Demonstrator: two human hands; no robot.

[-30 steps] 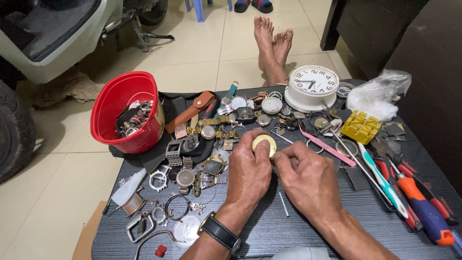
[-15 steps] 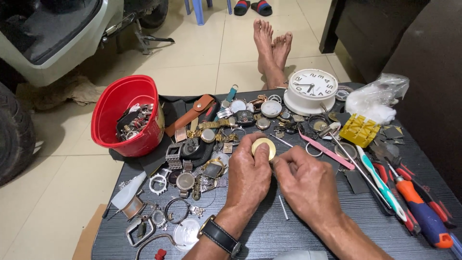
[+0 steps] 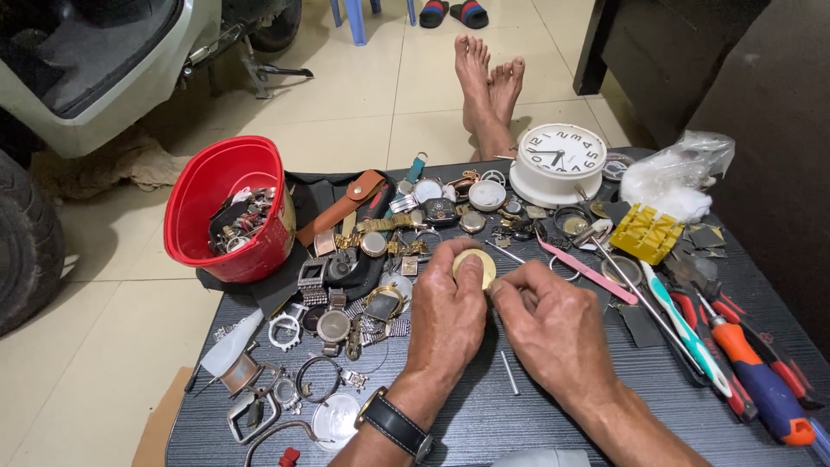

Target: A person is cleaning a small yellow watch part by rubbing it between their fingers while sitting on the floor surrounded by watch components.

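**Round gold watch case gripped between two hands above a cluttered bench**

From my remote view, the left hand (image 3: 448,316) grasps a round gold watch case (image 3: 475,265) by its rim, its pale face turned up toward the camera, seemingly so the surface can be seen and worked. The right hand (image 3: 553,333) is curled, fingertips pinched at the case's right edge; whether it holds a small tool I cannot tell. The case hangs just above the dark ribbed table (image 3: 484,415), near its middle. Loose watch parts (image 3: 346,320) lie to the left, a red bucket (image 3: 226,212) of scrap beyond them. Screwdrivers (image 3: 761,372) rest within the right hand's reach; a white clock (image 3: 558,160) stands behind.
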